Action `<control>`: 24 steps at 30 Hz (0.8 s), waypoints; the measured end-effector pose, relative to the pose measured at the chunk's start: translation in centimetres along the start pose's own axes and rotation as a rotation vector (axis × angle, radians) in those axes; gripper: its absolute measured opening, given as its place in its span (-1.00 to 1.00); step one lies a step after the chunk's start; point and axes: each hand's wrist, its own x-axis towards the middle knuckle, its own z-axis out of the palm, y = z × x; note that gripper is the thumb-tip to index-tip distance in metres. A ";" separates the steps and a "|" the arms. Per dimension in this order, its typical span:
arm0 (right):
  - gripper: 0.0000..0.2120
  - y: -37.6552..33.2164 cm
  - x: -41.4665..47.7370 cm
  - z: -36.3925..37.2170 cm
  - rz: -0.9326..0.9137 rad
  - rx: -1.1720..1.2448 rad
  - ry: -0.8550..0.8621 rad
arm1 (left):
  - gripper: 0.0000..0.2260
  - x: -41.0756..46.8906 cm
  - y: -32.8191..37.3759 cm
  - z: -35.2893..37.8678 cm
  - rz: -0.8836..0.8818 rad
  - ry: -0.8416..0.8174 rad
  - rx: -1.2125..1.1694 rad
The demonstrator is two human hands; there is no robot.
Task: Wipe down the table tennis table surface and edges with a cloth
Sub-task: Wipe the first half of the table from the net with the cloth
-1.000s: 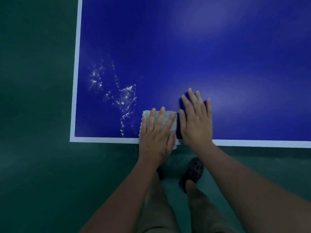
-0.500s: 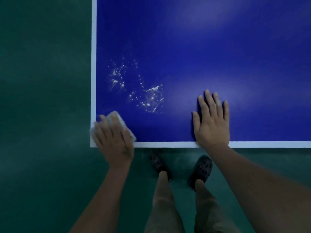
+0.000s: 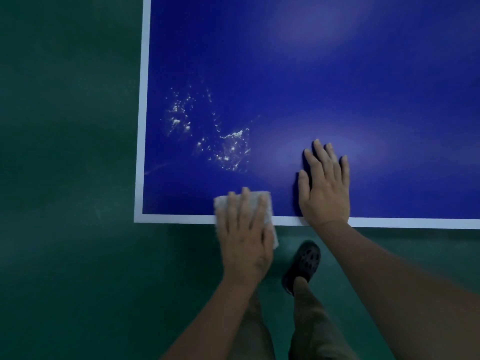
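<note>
Cloth (image 3: 221,205) lengthwise across table edge (image 3: 176,219) under left hand (image 3: 244,237)

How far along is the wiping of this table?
Done: the blue strip by the near edge looks spotless. In hand: the left hand presses the cloth on that edge; the right hand rests flat on the table. Left: the white droplets farther in.

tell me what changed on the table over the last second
The left hand pushed the cloth left along the near edge of the table to the corner, then swept it back right, close to the right hand. The right hand stayed flat on the table, and the white speckles remain unwiped.
</note>
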 end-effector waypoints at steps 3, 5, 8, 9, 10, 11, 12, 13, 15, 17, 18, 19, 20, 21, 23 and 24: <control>-0.61 0.7 0.2 -0.8 0.022 0.193 0.093 | -0.47 2.0 4.4 0.7 0.205 0.026 -0.079; -0.64 1.1 0.3 -1.4 0.038 0.215 0.127 | -0.48 4.2 6.0 0.9 0.275 0.020 -0.079; -0.65 1.1 1.0 -1.7 0.036 0.148 0.132 | -0.47 7.1 5.3 0.6 0.357 0.023 -0.065; -0.63 0.9 1.4 -1.5 0.023 0.113 0.114 | -0.48 7.8 4.1 0.2 0.368 0.027 -0.059; -0.61 0.7 1.6 -1.3 0.008 0.076 0.084 | -0.47 8.2 2.5 -0.2 0.355 0.032 -0.031; -0.58 0.3 1.9 -0.9 -0.005 0.042 0.049 | -0.46 8.6 0.6 -0.8 0.306 0.027 0.016; -0.54 0.0 2.0 -0.5 -0.013 0.012 0.018 | -0.44 8.8 -1.7 -1.5 0.215 0.014 0.061; -0.51 -0.1 2.0 -0.1 -0.017 -0.018 -0.004 | -0.44 8.8 -4.4 -2.2 0.089 0.004 0.089; -0.47 -0.1 1.9 0.6 -0.016 -0.070 -0.012 | -0.43 8.3 -10.7 -4.0 -0.184 0.034 0.077; -0.44 0.0 1.9 1.2 -0.008 -0.107 0.010 | -0.43 7.2 -15.2 -5.7 -0.435 0.070 -0.003; -0.44 0.1 1.9 1.3 -0.007 -0.113 0.019 | -0.42 6.8 -15.9 -6.0 -0.528 0.084 -0.020; -0.44 0.1 2.0 1.4 -0.009 -0.116 0.026 | -0.42 6.7 -15.8 -6.0 -0.563 0.105 -0.019; -0.44 0.1 2.0 1.4 -0.011 -0.119 0.033 | -0.42 6.6 -15.1 -5.9 -0.541 0.119 -0.018; -0.44 0.1 2.0 1.4 -0.011 -0.123 0.038 | -0.42 6.4 -14.6 -5.6 -0.455 0.110 -0.004; -0.45 0.1 2.0 1.3 -0.010 -0.124 0.038 | -0.43 6.1 -15.4 -5.4 -0.285 0.087 0.020; -0.45 0.1 2.0 1.3 -0.008 -0.124 0.035 | -0.43 6.0 -16.3 -5.4 -0.318 0.093 0.006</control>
